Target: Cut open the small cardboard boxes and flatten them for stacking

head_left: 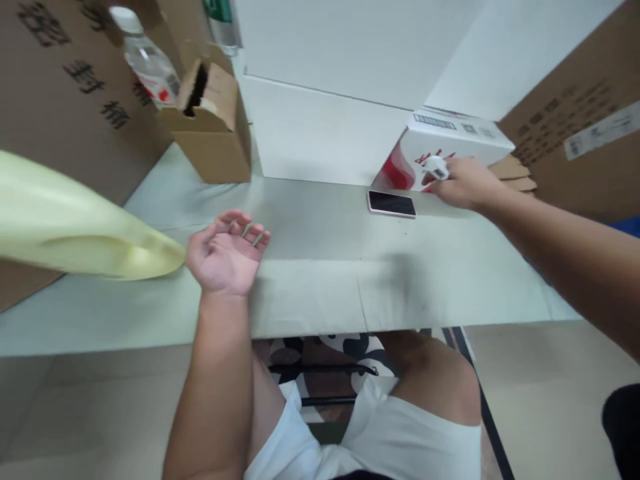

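two hands out over the pale table (320,280), and they're well apart. the left hand (227,257) lies palm up near the front edge, fingers loosely curled, wide open, nothing in it. its thumb side is right by the tip of a pale yellow sheet (75,227) that reaches in blurred from the left. whether the two touch, can't tell. over at the far side the right hand (463,181) is at full reach, fingers pinched round a small white object (435,167), too small to say what it is. that object is right up against the front face of a white and red box (450,133) standing at the back of the table. just left of the right hand a phone (391,203) lies flat, dark screen up. back left, a small brown carton (213,133) stands open at the top, a clear water bottle (145,57) behind it. a big printed cardboard box (60,87) walls off the left side, and a second cardboard box (575,127) the right.
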`<state>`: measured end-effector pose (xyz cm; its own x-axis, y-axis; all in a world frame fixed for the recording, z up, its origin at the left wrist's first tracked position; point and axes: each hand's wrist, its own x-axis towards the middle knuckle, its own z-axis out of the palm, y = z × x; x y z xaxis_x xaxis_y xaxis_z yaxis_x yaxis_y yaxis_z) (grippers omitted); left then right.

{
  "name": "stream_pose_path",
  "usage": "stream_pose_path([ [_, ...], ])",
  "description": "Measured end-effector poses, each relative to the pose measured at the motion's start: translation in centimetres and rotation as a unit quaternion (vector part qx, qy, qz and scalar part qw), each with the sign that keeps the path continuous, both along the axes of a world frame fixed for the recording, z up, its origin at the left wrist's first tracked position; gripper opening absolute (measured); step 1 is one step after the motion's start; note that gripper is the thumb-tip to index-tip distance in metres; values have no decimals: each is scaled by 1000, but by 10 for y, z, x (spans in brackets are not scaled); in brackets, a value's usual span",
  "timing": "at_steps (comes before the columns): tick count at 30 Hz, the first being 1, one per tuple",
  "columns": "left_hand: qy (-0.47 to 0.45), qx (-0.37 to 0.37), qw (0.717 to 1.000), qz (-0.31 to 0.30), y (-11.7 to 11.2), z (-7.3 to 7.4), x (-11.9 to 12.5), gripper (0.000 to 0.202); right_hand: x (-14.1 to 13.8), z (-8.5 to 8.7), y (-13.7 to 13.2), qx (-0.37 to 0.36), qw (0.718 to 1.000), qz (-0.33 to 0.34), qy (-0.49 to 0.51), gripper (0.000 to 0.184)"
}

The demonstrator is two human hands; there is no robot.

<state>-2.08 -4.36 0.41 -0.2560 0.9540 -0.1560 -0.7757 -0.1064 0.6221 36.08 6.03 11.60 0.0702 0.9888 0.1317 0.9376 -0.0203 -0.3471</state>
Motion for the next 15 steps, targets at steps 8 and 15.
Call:
stream_pose_path([
  [8,38,52,998,-11,4,-5,-30,24,-235,-23,30,-45,938,325,-111,28],
  [15,36,62,997,-13,7,-3,-38,27,-354,-39,85,9,935,355,-19,41],
])
